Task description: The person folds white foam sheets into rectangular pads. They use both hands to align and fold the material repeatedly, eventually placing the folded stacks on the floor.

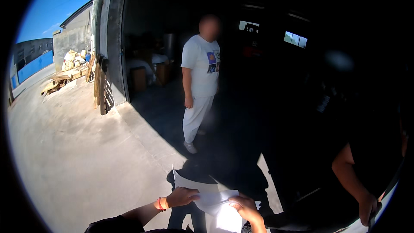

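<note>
White paper sheets (211, 190) are held between my two hands at the lower middle, curled up at the far left corner and partly in bright sun. My left hand (183, 196), with a red band at its wrist, is closed on the sheets' left edge. On the right side, my right hand (245, 208) grips them with the thumb on top. Whether there is print on the paper cannot be made out.
Ahead stands a person (200, 67) in white clothes, inside a dark doorway. Another person's arm (351, 177) reaches down at the right. Wooden boards (100, 84) lean by the door frame (113, 39). Outside, a pile of pale sacks (74, 60) lies near scrap wood (56, 82).
</note>
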Demonstrator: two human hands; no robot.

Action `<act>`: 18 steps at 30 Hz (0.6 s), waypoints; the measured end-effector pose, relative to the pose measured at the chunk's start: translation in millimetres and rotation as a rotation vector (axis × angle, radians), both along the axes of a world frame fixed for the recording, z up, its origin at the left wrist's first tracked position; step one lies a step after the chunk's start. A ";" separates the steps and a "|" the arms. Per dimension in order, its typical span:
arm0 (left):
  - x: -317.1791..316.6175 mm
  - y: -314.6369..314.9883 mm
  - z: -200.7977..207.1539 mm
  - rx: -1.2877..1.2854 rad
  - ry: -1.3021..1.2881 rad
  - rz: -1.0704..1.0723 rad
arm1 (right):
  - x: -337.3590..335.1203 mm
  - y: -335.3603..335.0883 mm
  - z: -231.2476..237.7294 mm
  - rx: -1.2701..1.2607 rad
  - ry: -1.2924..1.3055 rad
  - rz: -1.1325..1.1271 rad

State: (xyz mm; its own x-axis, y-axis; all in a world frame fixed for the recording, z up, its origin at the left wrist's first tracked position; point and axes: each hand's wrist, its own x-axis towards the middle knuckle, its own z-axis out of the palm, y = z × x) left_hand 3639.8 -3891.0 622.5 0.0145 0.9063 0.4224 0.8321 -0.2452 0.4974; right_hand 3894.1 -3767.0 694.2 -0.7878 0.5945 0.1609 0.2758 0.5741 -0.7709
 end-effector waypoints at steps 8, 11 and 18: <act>1.3 5.8 -5.9 0.054 0.014 -0.006 | -1.2 3.4 12.0 -0.037 -0.065 -0.009; 5.6 3.5 6.6 -0.059 0.000 0.021 | 0.4 6.7 11.6 -0.010 -0.050 0.022; 8.2 -5.9 -2.3 -0.094 -0.053 0.173 | 13.8 6.2 -4.2 0.136 -0.055 -0.063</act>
State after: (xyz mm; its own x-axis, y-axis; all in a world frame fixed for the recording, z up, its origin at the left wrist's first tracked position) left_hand 3648.0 -3896.9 620.2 -0.1654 0.9288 0.3318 0.8297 -0.0508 0.5558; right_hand 3907.9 -3760.8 690.0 -0.7592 0.6189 0.2016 0.3543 0.6526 -0.6698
